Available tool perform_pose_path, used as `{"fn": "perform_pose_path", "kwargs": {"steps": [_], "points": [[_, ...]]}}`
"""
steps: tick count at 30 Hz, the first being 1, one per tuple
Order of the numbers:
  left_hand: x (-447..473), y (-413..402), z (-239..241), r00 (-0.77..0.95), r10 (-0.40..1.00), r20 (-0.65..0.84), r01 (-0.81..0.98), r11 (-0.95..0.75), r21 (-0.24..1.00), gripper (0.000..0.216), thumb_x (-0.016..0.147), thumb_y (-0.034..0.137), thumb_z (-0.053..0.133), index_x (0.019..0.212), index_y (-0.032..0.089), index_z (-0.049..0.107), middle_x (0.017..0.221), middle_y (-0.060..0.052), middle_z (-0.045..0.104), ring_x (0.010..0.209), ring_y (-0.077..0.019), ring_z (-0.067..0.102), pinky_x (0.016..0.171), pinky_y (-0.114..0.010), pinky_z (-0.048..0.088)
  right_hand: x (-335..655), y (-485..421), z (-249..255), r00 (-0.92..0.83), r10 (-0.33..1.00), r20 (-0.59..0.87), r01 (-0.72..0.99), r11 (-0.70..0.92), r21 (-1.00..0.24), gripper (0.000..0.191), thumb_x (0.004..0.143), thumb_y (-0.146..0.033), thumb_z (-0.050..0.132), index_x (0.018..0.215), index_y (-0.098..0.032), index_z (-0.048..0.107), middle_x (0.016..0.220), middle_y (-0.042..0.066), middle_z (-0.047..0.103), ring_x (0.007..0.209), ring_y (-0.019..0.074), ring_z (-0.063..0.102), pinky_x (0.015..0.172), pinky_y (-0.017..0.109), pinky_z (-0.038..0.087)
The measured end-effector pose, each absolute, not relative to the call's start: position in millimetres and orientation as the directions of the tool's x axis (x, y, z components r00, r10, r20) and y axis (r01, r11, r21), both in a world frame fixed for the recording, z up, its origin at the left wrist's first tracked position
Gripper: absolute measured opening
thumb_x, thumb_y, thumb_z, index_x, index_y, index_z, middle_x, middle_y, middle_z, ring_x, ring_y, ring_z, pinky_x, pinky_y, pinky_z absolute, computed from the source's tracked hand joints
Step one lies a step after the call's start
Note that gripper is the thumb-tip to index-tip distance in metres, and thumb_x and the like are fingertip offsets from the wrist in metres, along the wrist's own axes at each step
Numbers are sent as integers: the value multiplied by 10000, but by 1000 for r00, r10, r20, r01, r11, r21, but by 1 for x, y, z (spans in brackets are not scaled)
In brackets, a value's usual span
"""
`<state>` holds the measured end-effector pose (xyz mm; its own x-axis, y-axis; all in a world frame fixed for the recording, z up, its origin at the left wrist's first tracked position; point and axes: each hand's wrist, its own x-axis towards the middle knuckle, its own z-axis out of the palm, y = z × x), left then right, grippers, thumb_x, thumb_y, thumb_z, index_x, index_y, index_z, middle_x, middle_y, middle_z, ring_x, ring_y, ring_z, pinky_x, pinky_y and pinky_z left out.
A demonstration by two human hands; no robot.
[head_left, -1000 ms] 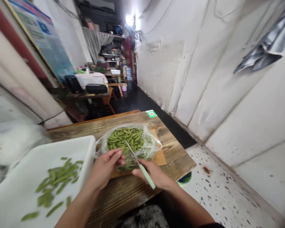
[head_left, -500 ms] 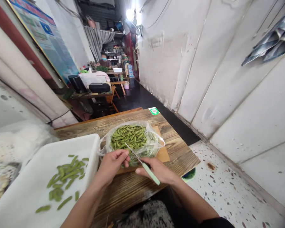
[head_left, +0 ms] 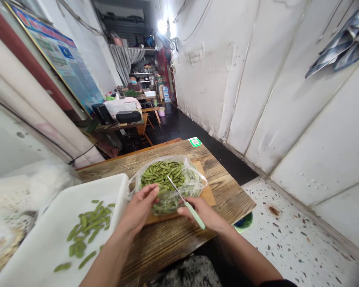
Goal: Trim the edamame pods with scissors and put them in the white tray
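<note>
My right hand (head_left: 199, 213) is closed around a small knife (head_left: 194, 215) with a pale green handle, its narrow blade pointing up and away over the pods. My left hand (head_left: 143, 205) is curled with thumb and fingertips together at the near left side of the bag; whatever lies in the pinch is hidden. In front of both hands, a clear plastic bag (head_left: 194, 181) stands open, full of green soybean pods (head_left: 160, 173). More pods (head_left: 91, 221) lie loosely in a white plastic tray (head_left: 123, 191) to the left, partly covered by my left forearm.
The wooden table (head_left: 227, 195) carries a brown board (head_left: 209, 195) under the bag and a green code card (head_left: 195, 142) at its far corner. Plastic bags (head_left: 48, 179) crowd the left side. A person (head_left: 134, 85) sits at a far table. A white wall runs along the right.
The knife blade has swung a little right, away from my left fingertips. My left hand has drawn slightly back from it. The whole view has shifted a little.
</note>
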<state>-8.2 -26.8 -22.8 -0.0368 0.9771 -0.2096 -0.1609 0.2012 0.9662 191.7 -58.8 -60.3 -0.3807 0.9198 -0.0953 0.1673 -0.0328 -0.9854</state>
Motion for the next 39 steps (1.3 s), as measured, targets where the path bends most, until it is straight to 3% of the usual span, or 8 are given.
{"fn": "perform_pose_path", "kwargs": {"steps": [4, 8, 14, 22, 26, 32, 39], "points": [[-3, -27, -18, -59, 976, -209, -307, 181, 934, 328, 599, 260, 796, 849, 161, 607, 655, 42, 600, 555, -59, 519, 495, -149, 417, 190, -64, -57, -414, 889, -196, 21, -206, -978, 562, 728, -626, 635, 1038, -166, 547, 587, -56, 487, 425, 69, 402, 391, 184, 313], [4, -30, -12, -46, 958, -284, -352, 250, 902, 202, 675, 97, 699, 823, 144, 570, 734, -45, 696, 653, -106, 640, 610, -185, 530, 187, -66, -52, -459, 875, -153, 11, -167, -986, 569, 739, -648, 612, 1015, -155, 545, 603, -52, 494, 422, 55, 418, 382, 167, 339], [10, -33, -12, -65, 952, -300, -370, 257, 893, 163, 690, 19, 644, 736, 146, 553, 677, -35, 695, 606, -123, 668, 605, -213, 565, 188, -67, -44, -513, 846, -143, 22, -154, -988, 581, 742, -667, 594, 1006, -152, 540, 607, -56, 480, 437, 48, 426, 395, 155, 360], [9, -33, -21, -23, 963, -267, -314, 247, 917, 202, 636, 137, 765, 761, 144, 607, 698, -38, 705, 596, -114, 651, 576, -196, 545, 189, -66, -45, -511, 849, -134, 64, -117, -991, 551, 774, -654, 571, 999, -152, 545, 625, -46, 470, 462, 59, 415, 414, 169, 343], [10, -33, -23, -44, 964, -261, -232, 244, 942, 359, 564, 252, 822, 856, 112, 667, 703, -59, 718, 609, -131, 647, 589, -220, 540, 190, -66, -44, -501, 864, -56, 160, 28, -987, 481, 824, -604, 549, 952, -140, 573, 660, -24, 494, 523, 71, 427, 474, 185, 340], [9, -35, -30, -58, 968, -244, -199, 228, 953, 419, 482, 358, 845, 775, 108, 682, 682, -63, 722, 596, -141, 641, 600, -250, 527, 192, -64, -45, -479, 878, 17, 264, 163, -951, 431, 821, -559, 578, 921, -141, 609, 677, -17, 496, 598, 97, 420, 527, 197, 347], [10, -38, -44, -51, 959, -279, -174, 267, 948, 423, 488, 384, 824, 781, 119, 673, 674, -58, 717, 605, -154, 634, 613, -278, 518, 185, -61, -63, -428, 897, -112, 248, -3, -969, 428, 783, -574, 615, 777, -147, 597, 540, -33, 482, 477, 86, 416, 446, 195, 306]]}}
